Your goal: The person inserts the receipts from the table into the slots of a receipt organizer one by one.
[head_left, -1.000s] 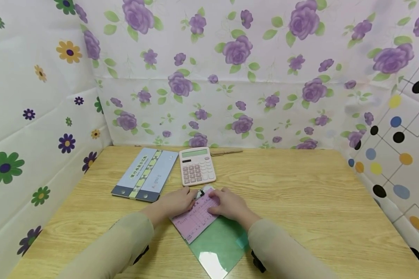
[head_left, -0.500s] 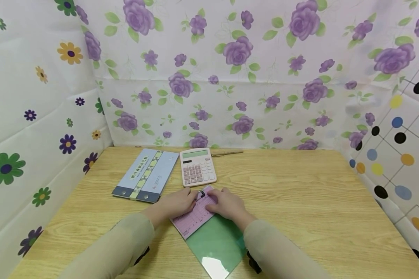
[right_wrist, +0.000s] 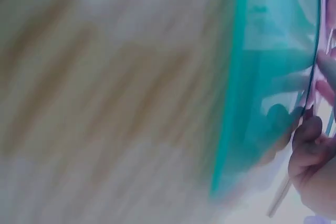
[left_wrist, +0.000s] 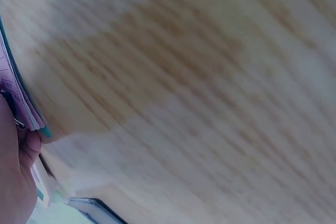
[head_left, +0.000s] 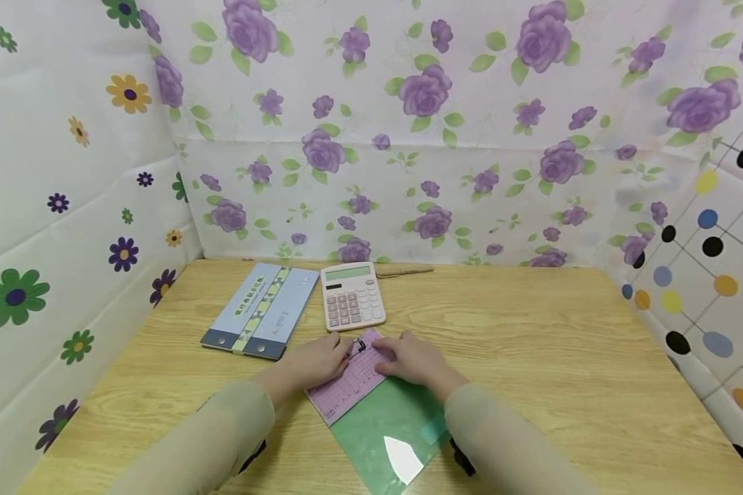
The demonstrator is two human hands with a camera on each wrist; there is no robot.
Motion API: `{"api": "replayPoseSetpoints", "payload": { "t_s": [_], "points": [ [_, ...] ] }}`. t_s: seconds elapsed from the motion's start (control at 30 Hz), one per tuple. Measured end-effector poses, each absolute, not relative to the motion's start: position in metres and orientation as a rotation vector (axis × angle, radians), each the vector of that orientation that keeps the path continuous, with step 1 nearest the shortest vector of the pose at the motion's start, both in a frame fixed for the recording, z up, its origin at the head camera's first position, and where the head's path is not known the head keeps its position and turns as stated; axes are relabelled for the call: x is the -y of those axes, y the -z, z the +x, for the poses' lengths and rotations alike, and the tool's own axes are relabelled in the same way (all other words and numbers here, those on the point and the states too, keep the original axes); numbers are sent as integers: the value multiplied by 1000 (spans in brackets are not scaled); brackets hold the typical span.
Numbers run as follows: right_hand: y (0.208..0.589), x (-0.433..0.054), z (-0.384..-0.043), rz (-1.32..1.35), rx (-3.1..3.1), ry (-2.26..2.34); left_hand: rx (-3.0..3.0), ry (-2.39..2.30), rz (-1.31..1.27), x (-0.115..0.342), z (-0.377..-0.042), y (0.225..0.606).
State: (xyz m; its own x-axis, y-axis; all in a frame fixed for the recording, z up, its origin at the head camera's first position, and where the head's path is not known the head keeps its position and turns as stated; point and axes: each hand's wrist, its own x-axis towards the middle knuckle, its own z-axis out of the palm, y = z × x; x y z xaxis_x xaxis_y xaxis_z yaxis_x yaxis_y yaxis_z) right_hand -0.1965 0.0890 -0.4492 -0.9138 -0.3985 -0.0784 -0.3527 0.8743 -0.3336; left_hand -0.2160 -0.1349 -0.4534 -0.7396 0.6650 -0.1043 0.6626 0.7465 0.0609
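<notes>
A translucent green clipboard lies aslant at the table's front middle, pink printed slips on its upper part. Near its far end sits a metal clip with a black lever, partly hidden by fingers. My left hand holds the board's left edge by the clip; in the left wrist view its curled fingertips meet the stacked edge of slips and board. Opposite it, my right hand pinches the slips' upper right edge. The right wrist view shows that hand's curled fingers beside the see-through sheet.
Behind the left hand lies a blue-grey journal with a patterned band. A pink-and-white calculator stands just beyond the clipboard, and a thin brown pen lies behind that. Flowered cloth hangs along the table's back edge.
The pink slips have slid up the board, so their far edge now reaches under the clip. The right hand moved a little with them; the left hand stays by the clip.
</notes>
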Motion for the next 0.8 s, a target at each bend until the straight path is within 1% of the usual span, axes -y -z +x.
{"api": "replayPoseSetpoints", "payload": {
  "t_s": [0.13,0.3,0.6,0.8],
  "points": [
    [448,-98,-197,-654,-2892,387,-2805,-69,1069,135,-216,453],
    [446,-108,-194,-615,-2906,373,-2782,-130,1054,136,-216,452],
    [455,-137,-191,-492,-2966,418,-2783,-125,1093,141,-216,459],
    [455,-166,-186,-344,-2996,395,-2788,-160,1095,142,-213,457]
  ]
}}
